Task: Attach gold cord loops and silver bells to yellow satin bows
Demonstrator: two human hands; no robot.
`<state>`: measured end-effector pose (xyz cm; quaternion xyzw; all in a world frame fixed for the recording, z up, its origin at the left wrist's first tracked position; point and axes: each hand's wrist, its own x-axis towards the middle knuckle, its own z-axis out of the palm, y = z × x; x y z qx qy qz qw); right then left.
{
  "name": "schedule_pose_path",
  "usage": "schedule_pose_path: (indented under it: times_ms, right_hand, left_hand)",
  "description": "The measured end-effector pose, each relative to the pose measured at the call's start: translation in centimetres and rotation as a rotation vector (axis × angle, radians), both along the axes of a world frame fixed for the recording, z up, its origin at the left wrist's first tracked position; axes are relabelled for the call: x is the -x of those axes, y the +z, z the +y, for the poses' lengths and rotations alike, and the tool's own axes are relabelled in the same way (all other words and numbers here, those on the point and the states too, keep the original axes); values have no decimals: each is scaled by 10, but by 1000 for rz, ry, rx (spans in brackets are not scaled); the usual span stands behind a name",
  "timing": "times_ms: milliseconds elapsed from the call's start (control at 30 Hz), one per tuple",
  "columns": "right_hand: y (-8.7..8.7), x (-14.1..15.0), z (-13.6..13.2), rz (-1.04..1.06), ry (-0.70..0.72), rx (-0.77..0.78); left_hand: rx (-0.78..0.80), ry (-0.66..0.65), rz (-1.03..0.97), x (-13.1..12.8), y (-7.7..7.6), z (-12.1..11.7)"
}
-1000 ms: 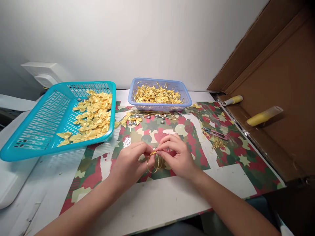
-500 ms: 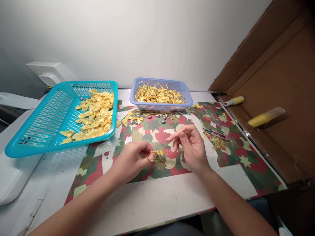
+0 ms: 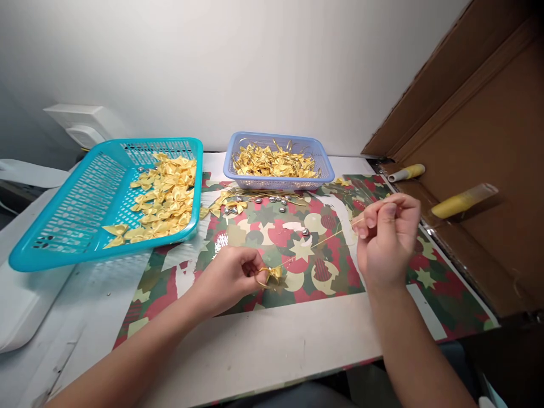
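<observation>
Between thumb and fingers, my left hand [image 3: 236, 276] pinches a small yellow ribbon bow [image 3: 275, 272] with a gold loop at its side. From the bow a thin gold cord [image 3: 326, 240] runs up to the right, stretched straight. My right hand [image 3: 389, 241] is closed on the cord's far end. One silver bell-like bead [image 3: 305, 232] lies just above the cord. Further back, several silver beads [image 3: 278, 200] rest beside a bundle of gold strands [image 3: 293, 195] and a few loose bows [image 3: 223, 201].
A teal basket [image 3: 42, 226] of yellow bows stands at left. Behind the work area is a blue-purple basket [image 3: 278, 182] holding bows with gold loops. Cardboard [image 3: 488, 130] walls the right side, with two yellow tubes [image 3: 463, 201] projecting. A patterned sheet [image 3: 259, 297] covers the table.
My right hand has moved right and slightly up, drawing the cord out long and straight. My left hand has stayed nearly in place with the bow. The single bead is now uncovered.
</observation>
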<state>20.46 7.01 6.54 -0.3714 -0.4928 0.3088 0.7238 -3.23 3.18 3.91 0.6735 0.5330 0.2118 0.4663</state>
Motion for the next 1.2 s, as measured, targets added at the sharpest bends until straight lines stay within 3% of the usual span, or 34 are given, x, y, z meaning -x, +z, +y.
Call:
schedule_pose_path:
  times_ms: [133,400,500,600,767,833,933,967,1067,1133,1200]
  right_hand:
    - [-1,-2,1,-44,-28,7]
    - [0,4,-4,5,177,96]
    - [-1,7,-4,5,271,133]
    - [1,15,-3,-47,426,174]
    - [20,37,3,-181,771,185]
    - [28,48,6,-191,846,166]
    - [32,60,13,-201,843,115]
    - [31,62,16,-222,819,96]
    - [27,62,23,-349,813,73]
    - [25,60,24,-486,893,82]
    - [26,59,21,-624,973,81]
  left_hand:
    - [91,14,-50,0,1,0]
    - [133,-7,-11,-2,5,-2]
    - [104,-89,73,4,11,-1]
    - [-27,-194,150,18,20,5]
    - [-277,-162,-25,27,37,20]
    - [-222,-164,-126,18,40,19]
    - [47,-213,-413,2,39,11]
    - [98,-152,-567,-2,36,9]
    - [146,218,-916,-6,28,7]
    - [148,429,-1018,-4,23,11]
    - [136,516,-1004,-1,18,15]
